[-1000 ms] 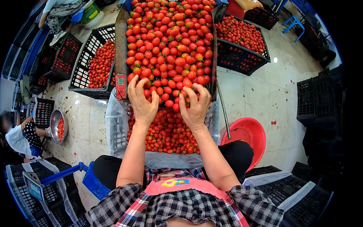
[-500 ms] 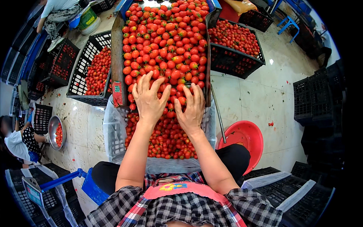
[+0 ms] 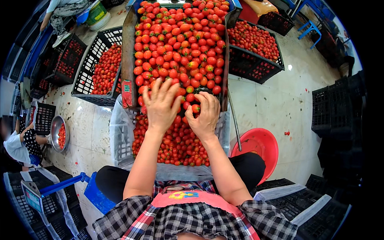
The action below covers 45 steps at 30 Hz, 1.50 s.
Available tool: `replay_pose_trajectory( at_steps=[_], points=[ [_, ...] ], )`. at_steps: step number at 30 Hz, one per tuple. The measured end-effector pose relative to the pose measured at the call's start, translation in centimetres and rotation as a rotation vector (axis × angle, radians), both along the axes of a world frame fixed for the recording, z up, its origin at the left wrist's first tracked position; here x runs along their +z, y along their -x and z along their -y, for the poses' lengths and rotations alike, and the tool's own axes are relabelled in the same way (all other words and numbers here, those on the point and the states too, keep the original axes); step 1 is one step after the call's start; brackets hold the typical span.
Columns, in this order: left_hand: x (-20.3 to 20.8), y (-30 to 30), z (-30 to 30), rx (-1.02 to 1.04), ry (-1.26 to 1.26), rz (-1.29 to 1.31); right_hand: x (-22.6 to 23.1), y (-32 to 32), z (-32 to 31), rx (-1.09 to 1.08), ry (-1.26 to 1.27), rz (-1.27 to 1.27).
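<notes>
Red cherry tomatoes [image 3: 180, 44] cover a sloping tray with worn side walls [image 3: 129, 60] in front of me. Across its lower end lies my left hand [image 3: 161, 106], palm down on the tomatoes with fingers stretched and slightly apart. Beside it, my right hand [image 3: 205, 116] is curled, thumb and forefinger closed around one cherry tomato [image 3: 196, 108]. Below both hands, more tomatoes [image 3: 180, 146] fill a crate lined with whitish plastic sheet [image 3: 121, 136], between my knees. My palms hide part of the tray's lower edge.
Black crates of tomatoes stand left [image 3: 90, 74] and right [image 3: 256, 64] of the tray. A red basin [image 3: 262, 146] sits by my right knee, near a metal rod [image 3: 235, 124]. Stacked black crates [image 3: 332, 106] line the right. At left, a person [image 3: 20, 144] sits near a metal bowl [image 3: 56, 128].
My right fingers have curled in from a more stretched pose and closed around a tomato. My left hand has shifted slightly, its fingers closer together. Tomatoes on the tray have shifted.
</notes>
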<state>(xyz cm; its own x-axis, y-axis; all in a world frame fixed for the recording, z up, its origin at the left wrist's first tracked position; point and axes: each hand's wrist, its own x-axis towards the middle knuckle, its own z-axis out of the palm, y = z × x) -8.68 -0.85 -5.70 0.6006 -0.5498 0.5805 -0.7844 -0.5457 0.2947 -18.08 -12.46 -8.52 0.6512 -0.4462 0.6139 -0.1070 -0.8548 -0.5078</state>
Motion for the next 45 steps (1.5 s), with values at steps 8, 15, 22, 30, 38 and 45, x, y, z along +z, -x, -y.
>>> replay_pose_trajectory(
  at_steps=[8, 15, 22, 30, 38, 45],
  points=[
    [-0.4, -1.6, -1.9, 0.11, 0.139, -0.018, 0.1, -0.1, -0.3, -0.048, -0.096, 0.004],
    [-0.1, -0.9, 1.3, 0.005, 0.017, -0.115, -0.3, 0.1, 0.0, -0.004, -0.096, 0.006],
    [1.0, -0.9, 5.8, -0.141, 0.127, -0.026, 0.0, -0.2, 0.1, -0.032, -0.078, 0.069],
    [0.6, -2.1, 5.1, -0.15, -0.043, 0.051, -0.7, -0.1, 0.3, -0.009, -0.032, 0.073],
    [-0.9, -1.0, -3.4, 0.053, 0.055, -0.085, 0.4, -0.6, -0.3, -0.039, -0.025, 0.04],
    [-0.7, -0.8, -1.9, -0.103, -0.008, -0.023, 0.2, -0.4, -0.1, -0.024, -0.065, 0.048]
  ],
)
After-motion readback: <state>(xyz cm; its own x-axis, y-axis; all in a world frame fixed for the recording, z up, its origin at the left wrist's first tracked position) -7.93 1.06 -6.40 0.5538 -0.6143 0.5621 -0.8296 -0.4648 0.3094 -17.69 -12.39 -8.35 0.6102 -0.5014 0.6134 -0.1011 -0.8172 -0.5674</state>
